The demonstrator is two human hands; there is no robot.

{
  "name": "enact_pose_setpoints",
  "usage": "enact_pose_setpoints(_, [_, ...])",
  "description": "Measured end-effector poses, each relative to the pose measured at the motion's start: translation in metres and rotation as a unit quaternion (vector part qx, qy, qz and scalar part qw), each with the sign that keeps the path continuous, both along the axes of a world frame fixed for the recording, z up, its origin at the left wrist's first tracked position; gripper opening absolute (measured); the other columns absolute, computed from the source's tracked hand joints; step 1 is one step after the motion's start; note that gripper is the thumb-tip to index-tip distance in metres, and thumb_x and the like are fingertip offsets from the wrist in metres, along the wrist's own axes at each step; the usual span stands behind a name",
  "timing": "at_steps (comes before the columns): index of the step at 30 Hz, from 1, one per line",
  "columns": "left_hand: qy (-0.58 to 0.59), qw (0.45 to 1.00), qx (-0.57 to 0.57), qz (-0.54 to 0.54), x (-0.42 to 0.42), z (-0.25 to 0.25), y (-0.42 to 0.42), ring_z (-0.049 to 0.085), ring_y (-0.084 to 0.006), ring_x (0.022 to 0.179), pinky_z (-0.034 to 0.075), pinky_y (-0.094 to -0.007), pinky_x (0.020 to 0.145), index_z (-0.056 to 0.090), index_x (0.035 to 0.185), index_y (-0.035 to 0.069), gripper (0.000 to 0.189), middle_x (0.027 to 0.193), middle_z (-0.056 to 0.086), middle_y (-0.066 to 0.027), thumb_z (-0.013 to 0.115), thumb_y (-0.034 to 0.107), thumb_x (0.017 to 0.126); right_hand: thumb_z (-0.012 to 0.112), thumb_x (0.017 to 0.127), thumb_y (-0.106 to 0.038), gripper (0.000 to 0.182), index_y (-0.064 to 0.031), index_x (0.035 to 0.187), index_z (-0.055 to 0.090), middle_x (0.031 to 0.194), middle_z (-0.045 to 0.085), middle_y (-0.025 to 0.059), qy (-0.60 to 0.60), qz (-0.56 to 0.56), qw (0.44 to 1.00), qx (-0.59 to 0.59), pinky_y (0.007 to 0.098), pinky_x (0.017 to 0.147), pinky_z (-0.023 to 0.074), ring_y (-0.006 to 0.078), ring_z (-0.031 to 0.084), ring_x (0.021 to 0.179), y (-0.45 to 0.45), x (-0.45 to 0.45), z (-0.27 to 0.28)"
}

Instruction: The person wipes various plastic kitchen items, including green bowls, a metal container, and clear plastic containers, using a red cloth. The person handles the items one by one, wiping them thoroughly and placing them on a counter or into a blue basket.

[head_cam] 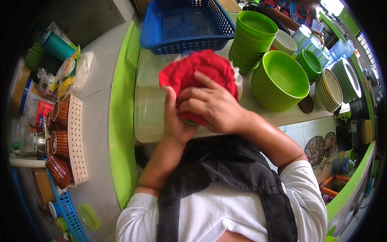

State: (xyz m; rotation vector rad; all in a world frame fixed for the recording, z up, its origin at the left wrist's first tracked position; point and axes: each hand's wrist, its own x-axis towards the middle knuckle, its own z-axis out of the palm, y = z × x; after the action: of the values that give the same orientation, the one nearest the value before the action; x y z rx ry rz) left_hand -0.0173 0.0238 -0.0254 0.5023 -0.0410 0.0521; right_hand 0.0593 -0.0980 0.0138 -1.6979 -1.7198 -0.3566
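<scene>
A bunched red cloth (pixel 208 65) is between my two hands over the table, slightly blurred. Below it shows a narrow curved edge of a green dish (pixel 191 122); the rest is hidden. My left hand (pixel 178 121) cups the dish from the left, thumb up along its side. Fingers spread and bent, my right hand (pixel 211 106) presses the cloth onto it. A whitish fabric edge (pixel 239 80) sticks out behind the red cloth. Right of my hands stand a stack of large green bowls (pixel 279 78) and a taller stack of green bowls (pixel 251 42).
Beyond my hands sits a blue perforated plastic basket (pixel 187 27). A clear plastic container (pixel 148 118) lies at the left table edge. Cream bowls (pixel 328 90), white plates (pixel 347 80) and clear cups (pixel 311 45) stand farther right. Behind them is another person (pixel 287 12). A green-edged ledge (pixel 122 121) runs along the left.
</scene>
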Motion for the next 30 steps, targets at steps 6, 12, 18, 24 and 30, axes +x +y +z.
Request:
enact_pose_setpoints(6, [-0.006,0.997,0.061,0.04,-0.003,0.011,0.007,0.05,-0.0279,0.119,0.041,-0.0423,0.099,0.041,0.132,-0.001,0.067,0.128,0.051,-0.0157,0.029,0.054,0.095,0.057,0.072,-0.012,0.021,-0.0097,0.093,0.058,0.086,0.059,0.0071,0.053,0.022,0.995,-0.081,0.0475,0.102,0.0348,0.0251,0.061,0.088,-0.016,-0.009,0.002])
enact_pose_setpoints(12, [0.008,0.998,0.062,-0.003,-0.008,-0.001,-0.001,0.049,-0.026,0.119,0.036,-0.0404,0.103,0.037,0.135,0.002,0.069,0.127,0.05,-0.015,0.03,0.058,0.094,0.054,0.075,-0.015,0.02,-0.0105,0.094,0.059,0.088,0.059,0.0048,-0.036,-0.088,0.995,-0.024,0.0478,0.104,0.0313,0.0224,0.062,0.086,-0.007,-0.004,0.005])
enact_pose_setpoints(18, [-0.038,0.992,0.121,-0.006,-0.008,0.008,0.007,0.049,-0.029,0.119,0.036,-0.0397,0.104,0.036,0.135,-0.002,0.07,0.132,0.047,-0.0173,0.028,0.055,0.095,0.066,0.067,-0.015,0.028,-0.0085,0.094,0.059,0.089,0.061,0.0072,0.101,0.021,0.995,-0.009,0.0399,0.097,0.0393,0.0245,0.06,0.092,-0.014,-0.021,-0.013])
enact_pose_setpoints(24, [0.05,0.978,0.191,0.073,-0.008,0.008,-0.009,0.052,-0.0241,0.115,0.04,-0.0379,0.099,0.039,0.133,0.001,0.069,0.124,0.053,-0.0131,0.033,0.057,0.094,0.064,0.066,-0.015,0.031,-0.0096,0.096,0.06,0.093,0.062,0.0076,-0.024,-0.124,0.991,-0.031,0.0438,0.098,0.0374,0.0234,0.061,0.091,-0.028,0.004,-0.009])
enact_pose_setpoints(30, [0.042,0.997,0.067,-0.017,-0.008,0.006,-0.006,0.055,-0.0244,0.11,0.043,-0.0381,0.096,0.045,0.128,-0.001,0.065,0.12,0.056,-0.0149,0.036,0.053,0.095,0.067,0.064,-0.007,0.045,-0.0065,0.108,0.058,0.086,0.061,0.0138,0.139,0.026,0.99,-0.015,0.0416,0.07,0.0472,0.0321,0.061,0.077,-0.019,-0.021,-0.008])
